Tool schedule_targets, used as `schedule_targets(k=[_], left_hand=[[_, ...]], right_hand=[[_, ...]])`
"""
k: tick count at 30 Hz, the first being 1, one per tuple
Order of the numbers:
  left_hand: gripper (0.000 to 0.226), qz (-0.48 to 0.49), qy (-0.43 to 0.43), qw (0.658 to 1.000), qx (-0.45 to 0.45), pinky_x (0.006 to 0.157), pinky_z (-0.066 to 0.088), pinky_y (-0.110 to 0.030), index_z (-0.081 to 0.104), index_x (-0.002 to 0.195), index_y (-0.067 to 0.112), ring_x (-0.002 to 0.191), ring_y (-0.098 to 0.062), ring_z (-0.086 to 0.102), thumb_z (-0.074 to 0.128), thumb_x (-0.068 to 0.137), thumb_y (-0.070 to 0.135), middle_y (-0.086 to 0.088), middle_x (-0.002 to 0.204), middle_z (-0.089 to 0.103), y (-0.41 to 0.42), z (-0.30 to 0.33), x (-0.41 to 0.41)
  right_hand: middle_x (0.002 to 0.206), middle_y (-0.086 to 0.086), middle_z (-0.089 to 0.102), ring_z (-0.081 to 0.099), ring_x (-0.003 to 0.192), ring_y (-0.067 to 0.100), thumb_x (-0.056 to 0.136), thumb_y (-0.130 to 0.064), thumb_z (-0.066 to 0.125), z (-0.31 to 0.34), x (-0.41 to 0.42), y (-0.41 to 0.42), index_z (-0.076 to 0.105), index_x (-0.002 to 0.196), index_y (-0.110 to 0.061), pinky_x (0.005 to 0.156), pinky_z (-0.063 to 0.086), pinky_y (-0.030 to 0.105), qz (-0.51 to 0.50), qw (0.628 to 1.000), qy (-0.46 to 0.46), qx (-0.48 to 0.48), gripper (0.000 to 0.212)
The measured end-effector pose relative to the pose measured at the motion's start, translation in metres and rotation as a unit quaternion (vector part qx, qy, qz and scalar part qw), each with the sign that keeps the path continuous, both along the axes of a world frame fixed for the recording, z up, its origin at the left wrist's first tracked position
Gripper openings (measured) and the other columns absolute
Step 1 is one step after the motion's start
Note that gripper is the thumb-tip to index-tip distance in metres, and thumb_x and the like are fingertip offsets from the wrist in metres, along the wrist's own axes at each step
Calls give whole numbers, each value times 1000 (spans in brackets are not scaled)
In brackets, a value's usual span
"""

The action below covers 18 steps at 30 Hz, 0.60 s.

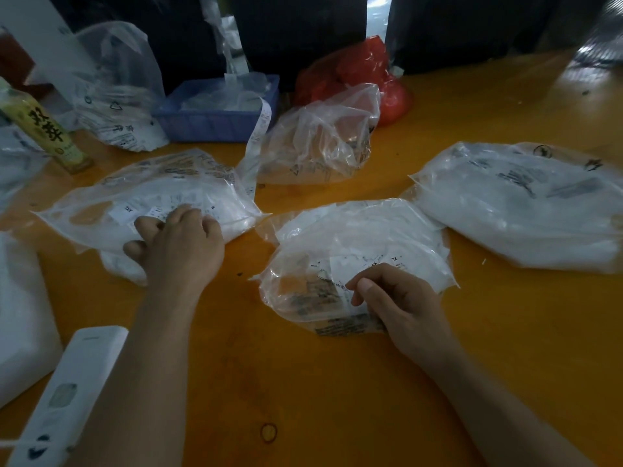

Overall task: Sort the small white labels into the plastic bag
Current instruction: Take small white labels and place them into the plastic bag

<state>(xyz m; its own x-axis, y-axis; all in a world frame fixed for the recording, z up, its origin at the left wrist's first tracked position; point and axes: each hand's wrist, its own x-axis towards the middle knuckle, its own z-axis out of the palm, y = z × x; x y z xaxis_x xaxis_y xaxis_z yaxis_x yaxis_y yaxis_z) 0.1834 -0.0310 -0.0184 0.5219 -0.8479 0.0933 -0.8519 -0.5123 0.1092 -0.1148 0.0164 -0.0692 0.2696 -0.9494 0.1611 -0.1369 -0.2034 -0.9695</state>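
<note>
**Both hands on bags of labels**

We have our left hand (pixel 178 244) laid on a clear plastic bag (pixel 148 203) packed with small white labels (pixel 168 202); the fingers curl over its near edge, gripping the plastic. Our right hand (pixel 397 301) pinches the near corner of a second bag (pixel 354 251), also holding white labels, thumb against fingertips. This bag lies between the two hands, just beyond the right one. A third full bag (pixel 519 203) sits beyond and outside the right hand. Past both hands stand a nearly empty clear bag (pixel 320 136), a blue basket (pixel 215 124) and a red bag (pixel 360 69). All rest on the orange table (pixel 303 382).
</note>
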Motion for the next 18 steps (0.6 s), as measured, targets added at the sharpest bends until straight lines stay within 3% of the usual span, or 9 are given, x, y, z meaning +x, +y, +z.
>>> schedule_targets(k=[3, 5, 7, 9, 12, 14, 16, 18], left_hand=[[64, 23, 20, 999, 44, 106, 27, -54, 28, 164, 29, 142, -35, 22, 14, 108, 56, 6, 175, 18, -8, 2, 9], [70, 45, 22, 998, 40, 109, 26, -56, 19, 167, 27, 146, -37, 19, 12, 107, 60, 5, 177, 8, -11, 4, 11], [72, 41, -8, 999, -17, 104, 29, -54, 26, 166, 22, 143, -38, 24, 15, 107, 61, 0, 176, 14, -6, 7, 3], [65, -2, -20, 990, -139, 96, 31, -50, 51, 152, 15, 135, -38, 34, 27, 106, 55, -10, 163, 42, 7, 2, -18], [42, -156, 112, 926, -325, 85, 39, -35, 70, 114, 12, 110, -23, 54, 40, 105, 39, -8, 117, 67, 29, -7, -67], [33, -284, 241, 871, -321, 77, 47, -16, 69, 100, 17, 89, -7, 60, 41, 106, 33, 3, 97, 66, 42, -12, -104], [30, -359, 304, 840, -270, 69, 52, -19, 68, 94, 19, 82, -7, 64, 44, 107, 29, 7, 87, 67, 52, -24, -134], [32, -359, 358, 828, -239, 69, 51, -22, 72, 91, 15, 79, -8, 65, 47, 108, 26, 5, 83, 69, 59, -40, -152]], right_hand=[[83, -1, 70, 56, 59, 23, 98, -44, 53, -2, 0, 0, 72, 96, -24, 47, 42, 36, -10, 1000, 7, -4, 27], [81, -4, 70, 56, 58, 11, 101, -36, 54, -2, 0, -1, 72, 95, -23, 46, 43, 29, -46, 998, 28, -23, 23], [81, -10, 69, 61, 66, 8, 100, -33, 56, -3, 1, -3, 72, 95, -21, 51, 48, 25, -108, 985, 108, -79, 21], [85, -14, 66, 59, 72, 0, 97, -26, 61, -1, 2, -6, 73, 96, -20, 60, 47, 14, -161, 953, 208, -150, 13], [91, -9, 69, 51, 70, -3, 95, -19, 68, 6, -1, -13, 75, 100, -17, 65, 40, 4, -188, 922, 289, -175, 9], [94, -6, 71, 52, 72, 1, 95, -20, 68, 9, -4, -14, 76, 104, -16, 64, 35, 3, -190, 907, 327, -184, 12], [92, -3, 73, 54, 69, 1, 94, -20, 67, 14, -8, -13, 75, 105, -13, 66, 35, 3, -198, 904, 314, -212, 15], [91, -1, 71, 58, 68, 5, 93, -20, 64, 26, -19, -16, 73, 105, -10, 66, 44, 10, -241, 898, 277, -241, 18]])
